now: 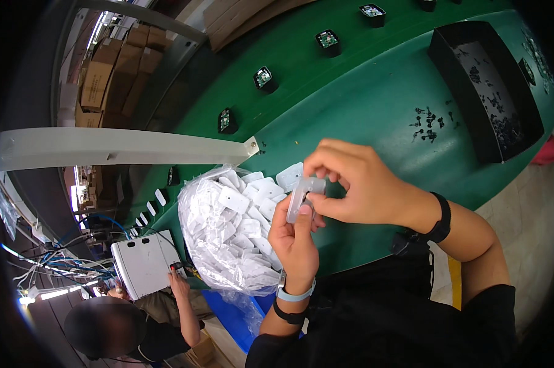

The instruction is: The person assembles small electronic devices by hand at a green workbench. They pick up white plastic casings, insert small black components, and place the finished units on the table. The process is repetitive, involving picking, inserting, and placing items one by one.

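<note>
A pale, translucent plastic cover (298,201) is held up between my two hands, over the near edge of the green work surface. My left hand (296,248) grips its lower end, thumb on one face and fingers behind. From the right, my right hand (361,184) pinches the upper part with thumb and index finger. A small dark spot shows by the right thumb tip; whether it is a separate part I cannot make out. Just left of my hands lies a clear plastic bag (194,245) full of white plastic covers (234,197). One loose cover (287,178) rests beside it.
Small black parts (429,126) lie scattered right of centre, near a black tray (436,52) holding more. Black housings with circuit boards (264,80) line the green belt. A pale metal bar (129,148) crosses at left. A co-worker (166,334) stands by a white box (143,260).
</note>
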The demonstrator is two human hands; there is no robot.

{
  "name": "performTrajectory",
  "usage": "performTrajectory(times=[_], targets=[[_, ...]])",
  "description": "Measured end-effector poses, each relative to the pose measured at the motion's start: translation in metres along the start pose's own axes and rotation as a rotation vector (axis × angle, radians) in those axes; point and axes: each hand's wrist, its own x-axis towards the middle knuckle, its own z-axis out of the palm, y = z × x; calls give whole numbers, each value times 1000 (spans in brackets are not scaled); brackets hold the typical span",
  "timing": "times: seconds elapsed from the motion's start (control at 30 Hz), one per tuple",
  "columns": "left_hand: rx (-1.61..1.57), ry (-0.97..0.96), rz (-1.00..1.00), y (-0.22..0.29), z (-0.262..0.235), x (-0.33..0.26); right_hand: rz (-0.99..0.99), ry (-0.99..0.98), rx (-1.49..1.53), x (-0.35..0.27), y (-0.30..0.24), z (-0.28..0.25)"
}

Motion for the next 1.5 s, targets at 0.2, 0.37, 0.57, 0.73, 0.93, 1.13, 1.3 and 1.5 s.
performTrajectory(times=[0.2,0.37,0.57,0.73,0.93,1.13,1.3,1.5], targets=[[-378,-107,-176,15,-5,7,172,-309,420,4,2,-4],[-533,-173,-338,19,-15,2,333,-429,827,2,12,9],[-271,-639,-457,38,-72,12,407,-387,866,-3,8,14],[536,23,149,76,-208,111,392,-163,950,2,21,2],[1325,375,38,10,-424,268,409,-25,932,13,21,-4],[1335,115,-141,-19,-444,308,396,21,919,14,31,-11],[674,253,123,37,-386,246,415,-34,982,13,26,-9],[131,94,272,91,-268,123,410,-119,1104,8,20,-5]])
